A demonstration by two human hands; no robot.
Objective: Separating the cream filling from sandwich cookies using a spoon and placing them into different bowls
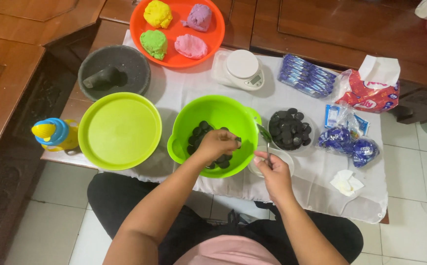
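A dark cookie half (236, 142) sits pinched in the left hand (217, 144) over the green bowl (184, 128), already part-filled with halves, while the right hand (271, 169) grips a spoon (265, 136) and the clear bowl (309, 122) holds many more.

Dark round cookies (208, 135) lie heaped inside the upright green bowl (189, 118).

My left hand (217, 144) sits inside the green bowl (184, 128), walled by its rim. The flat green lid (119, 130) blocks the left, the cookie bowl (290, 129) the right. Bare white cloth (316, 194) near the table's front edge leaves passage.
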